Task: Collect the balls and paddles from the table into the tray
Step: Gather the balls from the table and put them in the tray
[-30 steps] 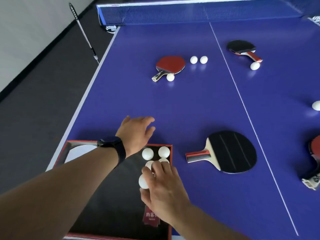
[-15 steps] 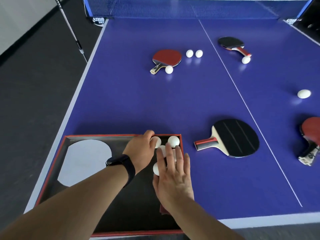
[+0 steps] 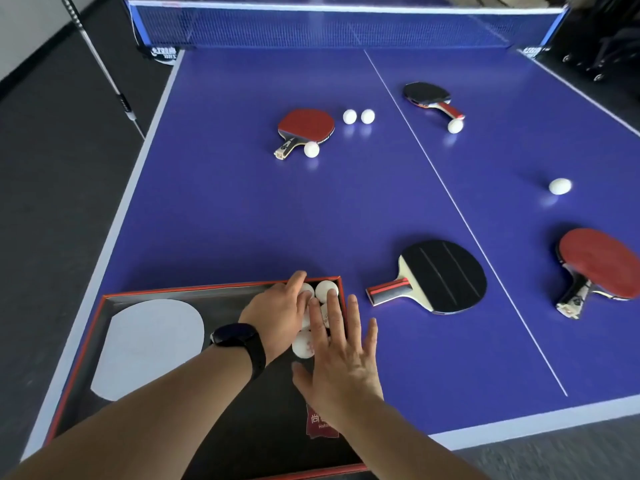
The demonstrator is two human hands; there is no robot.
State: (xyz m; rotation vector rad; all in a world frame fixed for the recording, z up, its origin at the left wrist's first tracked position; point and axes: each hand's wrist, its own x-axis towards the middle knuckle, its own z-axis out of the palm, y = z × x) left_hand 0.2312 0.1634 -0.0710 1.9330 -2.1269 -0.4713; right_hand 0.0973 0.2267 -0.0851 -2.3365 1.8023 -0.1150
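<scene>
A black tray with a red rim [image 3: 221, 288] sits at the table's near left corner. Several white balls [image 3: 326, 289] cluster in its far right corner. My left hand [image 3: 277, 315] rests on those balls, fingers curled over them. My right hand [image 3: 341, 355] lies flat with fingers spread over the nearer balls. A black paddle [image 3: 443, 273] lies just right of the tray. A red paddle [image 3: 601, 263] is at the right edge. Farther off lie a red paddle [image 3: 306, 126] and a black paddle [image 3: 426, 92], with loose balls [image 3: 349, 116] [image 3: 559, 186] near them.
The blue table [image 3: 242, 209] ends in a pale front edge close to me. The net [image 3: 329, 26] spans the far side. A white paddle-shaped cutout [image 3: 149, 344] fills the tray's left half. A thin pole [image 3: 104, 67] leans over the dark floor at left.
Both hands moved toward the tray's far right corner. The right hand let go of the ball it held and now lies flat over the balls; the left hand came down onto them.
</scene>
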